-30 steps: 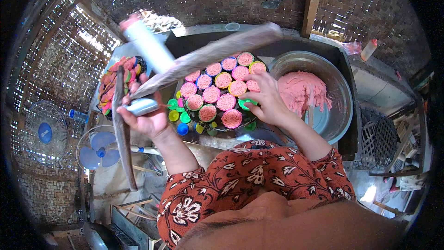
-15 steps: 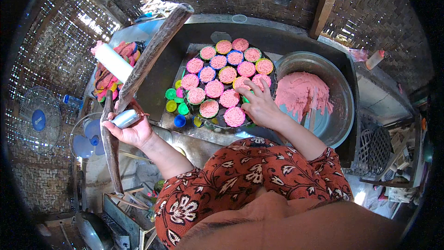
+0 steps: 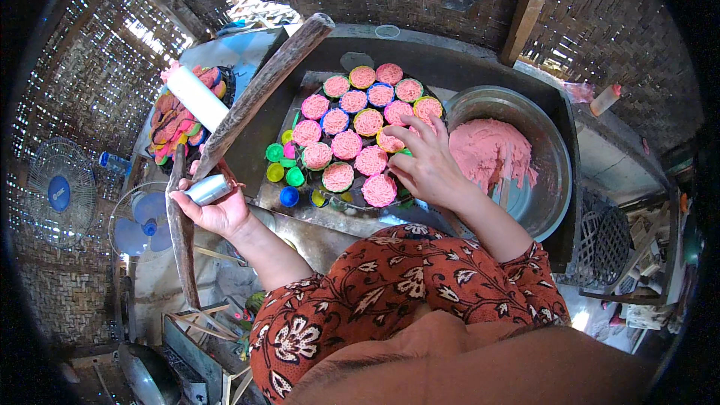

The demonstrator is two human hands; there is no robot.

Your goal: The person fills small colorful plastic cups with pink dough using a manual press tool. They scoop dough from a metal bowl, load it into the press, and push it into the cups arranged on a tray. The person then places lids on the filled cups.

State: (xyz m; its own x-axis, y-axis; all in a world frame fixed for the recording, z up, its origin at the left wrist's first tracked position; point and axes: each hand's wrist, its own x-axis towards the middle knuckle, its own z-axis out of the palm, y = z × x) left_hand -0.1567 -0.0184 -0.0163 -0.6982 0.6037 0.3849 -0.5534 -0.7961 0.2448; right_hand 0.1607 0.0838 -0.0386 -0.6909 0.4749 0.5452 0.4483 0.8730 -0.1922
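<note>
In my left hand (image 3: 225,210) is a short silver metal cylinder (image 3: 208,190), fingers curled around it. It lies against two rough wooden bars (image 3: 259,90) that meet at that hand, with a white tube (image 3: 196,97) beside the upper bar. My right hand (image 3: 431,161) hovers palm down over the right side of a round dark tray, fingers apart. Beneath its thumb and fingers shows a bit of a green cup (image 3: 406,152), mostly hidden. Several scalloped coloured cups filled with pink strands of dough (image 3: 346,144) cover the tray.
To the right stands a large metal basin (image 3: 559,180) holding pink dough (image 3: 487,150) and a flat stick. Small empty cups (image 3: 295,177) lie left of the tray. Coloured dough pieces (image 3: 178,120) are heaped at the far left. Two fans (image 3: 146,226) stand further left.
My right hand has shifted slightly to the right, its fingers lifting and spreading over the tray. The wooden bars, white tube and silver cylinder have moved a little rightward with my left hand.
</note>
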